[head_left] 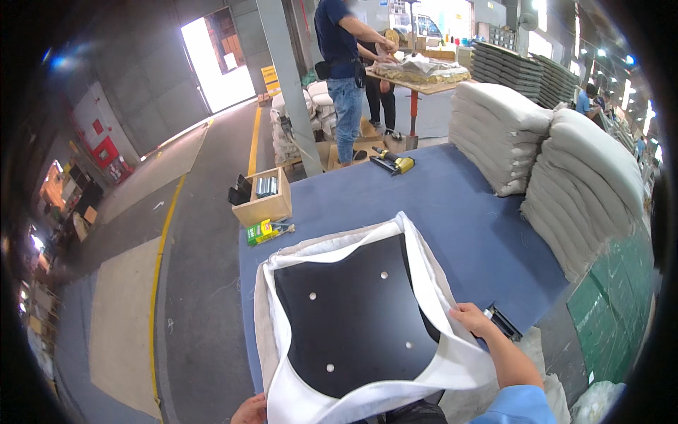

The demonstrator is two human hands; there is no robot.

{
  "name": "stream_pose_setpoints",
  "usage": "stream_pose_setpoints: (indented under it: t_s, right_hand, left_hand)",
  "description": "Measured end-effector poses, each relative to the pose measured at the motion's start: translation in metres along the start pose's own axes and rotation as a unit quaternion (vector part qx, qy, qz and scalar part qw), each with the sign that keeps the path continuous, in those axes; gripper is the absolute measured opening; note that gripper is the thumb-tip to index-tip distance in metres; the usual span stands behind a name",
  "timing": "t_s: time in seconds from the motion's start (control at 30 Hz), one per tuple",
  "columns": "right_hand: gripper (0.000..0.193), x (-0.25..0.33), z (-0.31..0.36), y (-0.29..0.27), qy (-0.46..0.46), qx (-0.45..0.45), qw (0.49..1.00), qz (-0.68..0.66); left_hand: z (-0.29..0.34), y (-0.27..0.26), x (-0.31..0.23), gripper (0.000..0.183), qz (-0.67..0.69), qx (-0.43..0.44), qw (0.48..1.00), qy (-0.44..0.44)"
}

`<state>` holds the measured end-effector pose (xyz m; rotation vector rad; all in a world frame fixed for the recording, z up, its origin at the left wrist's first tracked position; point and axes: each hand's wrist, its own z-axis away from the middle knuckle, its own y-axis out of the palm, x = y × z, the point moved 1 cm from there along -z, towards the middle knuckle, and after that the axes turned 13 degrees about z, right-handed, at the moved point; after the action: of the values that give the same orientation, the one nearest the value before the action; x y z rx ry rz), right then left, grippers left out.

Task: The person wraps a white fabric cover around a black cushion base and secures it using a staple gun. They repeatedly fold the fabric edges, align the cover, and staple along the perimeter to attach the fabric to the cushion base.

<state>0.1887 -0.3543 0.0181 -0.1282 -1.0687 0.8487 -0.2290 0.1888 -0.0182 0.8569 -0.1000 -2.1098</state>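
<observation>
A square cushion with a smooth black panel (353, 318) on top lies at the near edge of the blue table. Several round holes pierce the panel. A white fabric cover (452, 364) wraps the sides, and its loose edge folds in over the panel's rim. My right hand (472, 319) pinches the cover's edge at the right side. At the near left corner my left hand (249, 410) closes on the cover; the lower frame edge cuts off part of it. A black tool (503, 321) lies just beyond my right hand, partly hidden by my forearm.
A yellow-and-black staple gun (394, 163) lies at the far edge of the blue table (480, 233). Left stand a wooden box (265, 208) of staple strips and a small green-yellow carton (261, 232). Tall stacks of off-white cushions (583, 184) line the right. A person (342, 78) works beyond.
</observation>
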Motion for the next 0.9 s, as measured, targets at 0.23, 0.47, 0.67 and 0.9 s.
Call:
stream_pose_setpoints:
  t_s: [0.23, 0.47, 0.67, 0.9]
  right_hand:
    - [0.031, -0.003, 0.061, 0.003, -0.078, -0.049, 0.972, 0.216]
    - [0.022, -0.044, 0.124, -0.051, -0.063, -0.167, 0.891, 0.418]
    - [0.015, -0.106, 0.147, -0.028, -0.104, -0.228, 0.864, 0.436]
    - [0.023, -0.107, 0.134, -0.022, -0.094, -0.318, 0.841, 0.428]
  left_hand:
    - [0.036, -0.012, 0.052, 0.035, 0.045, -0.024, 0.998, 0.037]
    - [0.049, 0.008, 0.059, 0.033, -0.016, -0.03, 0.998, 0.059]
    - [0.05, 0.005, 0.073, 0.033, 0.061, -0.034, 0.99, 0.121]
    - [0.051, 0.007, 0.069, 0.033, 0.062, -0.079, 0.988, 0.116]
